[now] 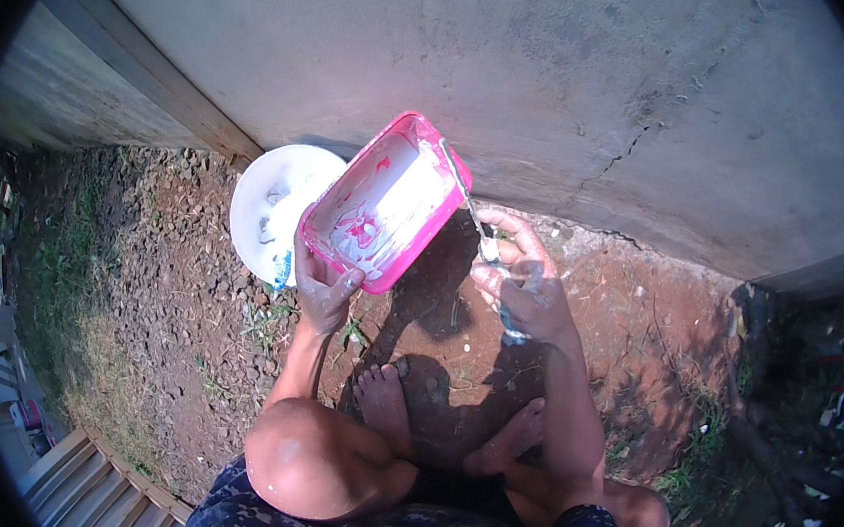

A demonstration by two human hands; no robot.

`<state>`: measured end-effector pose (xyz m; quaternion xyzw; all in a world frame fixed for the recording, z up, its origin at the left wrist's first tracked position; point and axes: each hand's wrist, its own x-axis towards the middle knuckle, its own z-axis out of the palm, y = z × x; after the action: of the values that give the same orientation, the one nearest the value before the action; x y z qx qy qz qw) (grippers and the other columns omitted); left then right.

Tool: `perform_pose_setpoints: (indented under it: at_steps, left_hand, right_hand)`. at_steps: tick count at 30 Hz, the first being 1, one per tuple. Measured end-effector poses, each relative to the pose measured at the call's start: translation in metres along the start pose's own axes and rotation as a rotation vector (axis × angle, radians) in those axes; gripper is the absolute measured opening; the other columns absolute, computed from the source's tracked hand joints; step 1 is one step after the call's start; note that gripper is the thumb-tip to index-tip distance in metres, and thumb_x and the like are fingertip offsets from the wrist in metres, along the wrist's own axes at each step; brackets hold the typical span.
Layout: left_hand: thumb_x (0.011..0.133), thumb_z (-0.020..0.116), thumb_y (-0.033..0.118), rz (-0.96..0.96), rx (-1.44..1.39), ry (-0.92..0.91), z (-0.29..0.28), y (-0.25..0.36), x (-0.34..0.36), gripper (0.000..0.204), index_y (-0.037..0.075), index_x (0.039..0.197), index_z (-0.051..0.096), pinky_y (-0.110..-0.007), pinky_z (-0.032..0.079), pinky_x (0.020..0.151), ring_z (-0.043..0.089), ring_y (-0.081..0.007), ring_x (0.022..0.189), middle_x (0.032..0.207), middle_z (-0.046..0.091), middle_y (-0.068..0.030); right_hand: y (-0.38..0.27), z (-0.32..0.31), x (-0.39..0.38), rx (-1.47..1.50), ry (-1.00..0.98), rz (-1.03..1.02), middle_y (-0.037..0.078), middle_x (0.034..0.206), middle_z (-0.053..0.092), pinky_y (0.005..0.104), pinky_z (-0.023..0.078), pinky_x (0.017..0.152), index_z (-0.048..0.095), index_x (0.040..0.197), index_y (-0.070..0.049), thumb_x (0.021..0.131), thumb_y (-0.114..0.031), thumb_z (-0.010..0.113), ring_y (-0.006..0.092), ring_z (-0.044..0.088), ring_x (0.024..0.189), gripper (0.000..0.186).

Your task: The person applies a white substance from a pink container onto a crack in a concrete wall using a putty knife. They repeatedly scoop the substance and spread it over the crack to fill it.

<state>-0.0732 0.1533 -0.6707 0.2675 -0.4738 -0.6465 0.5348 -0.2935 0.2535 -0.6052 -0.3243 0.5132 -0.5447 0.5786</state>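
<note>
My left hand (325, 285) grips the lower left corner of a pink rectangular tray (404, 262), thumb over the rim. The tray is tilted, its inside smeared with thick white paste or paint. My right hand (528, 291) is closed round the handle of a putty knife (465, 189), seen nearly edge-on and coated in white. Its blade lies along the tray's right rim; whether they touch I cannot tell. White smears mark my right fingers. Beside the tray, to the left, a round white bucket (247, 198) stands on the ground, partly hidden by the tray.
A grey plastered wall (597, 98) with a crack rises just ahead. My bare feet (385, 401) rest on reddish soil under me. Gravel and grass lie to the left, a slatted wooden piece (101, 491) at lower left, branches (763, 444) at right.
</note>
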Motion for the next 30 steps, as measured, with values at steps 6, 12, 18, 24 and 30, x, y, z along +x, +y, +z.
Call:
perform_pose_setpoints:
  at_steps: [6,12,18,24,30]
  left_hand:
    - [0.063,0.082,0.001,-0.016,-0.061,-0.099,0.005,0.009,-0.001,0.106,0.006,0.145,0.015,-0.043,0.037,0.107,0.043,-0.0282,0.126,0.139,0.037,-0.0177]
    - [0.061,0.08,-0.006,-0.026,-0.151,-0.187,0.018,0.0,-0.004,0.107,0.006,0.145,0.014,-0.041,0.037,0.107,0.043,-0.0259,0.127,0.137,0.04,-0.0167]
    - [0.061,0.08,-0.007,-0.058,-0.144,-0.237,0.016,0.001,-0.003,0.106,0.005,0.144,0.016,-0.039,0.038,0.106,0.043,-0.0245,0.127,0.138,0.041,-0.0163]
    - [0.062,0.08,-0.006,-0.074,-0.168,-0.296,0.014,-0.003,-0.002,0.103,0.003,0.144,0.017,-0.038,0.04,0.105,0.043,-0.0239,0.127,0.139,0.04,-0.0159]
    - [0.062,0.08,-0.007,-0.158,-0.229,-0.326,0.013,-0.004,-0.003,0.104,0.002,0.145,0.016,-0.038,0.04,0.104,0.043,-0.0239,0.127,0.14,0.038,-0.0155]
  right_hand:
    - [-0.023,-0.03,-0.01,-0.852,-0.07,-0.161,0.017,0.085,0.067,0.0343,0.048,0.062,0.052,0.121,-0.002,0.091,-0.015,0.057,0.0258,0.065,0.069,0.033]
    - [-0.046,-0.015,-0.011,-1.2,0.089,-0.18,0.027,0.085,0.063,0.0471,0.048,0.066,0.053,0.12,-0.005,0.09,-0.013,0.055,0.044,0.062,0.079,0.031]
    - [-0.04,-0.027,-0.014,-1.3,0.059,-0.096,0.023,0.098,0.064,0.0457,0.047,0.076,0.054,0.121,-0.006,0.089,-0.016,0.055,0.0428,0.06,0.086,0.033]
    - [-0.039,-0.037,-0.018,-1.351,-0.117,-0.085,0.016,0.113,0.06,0.0456,0.044,0.085,0.052,0.126,-0.01,0.085,-0.016,0.056,0.0369,0.058,0.095,0.041]
    - [-0.044,-0.02,-0.019,-1.212,-0.193,0.052,0.02,0.1,0.063,0.0434,0.045,0.077,0.058,0.116,-0.007,0.09,-0.017,0.056,0.0388,0.059,0.092,0.028]
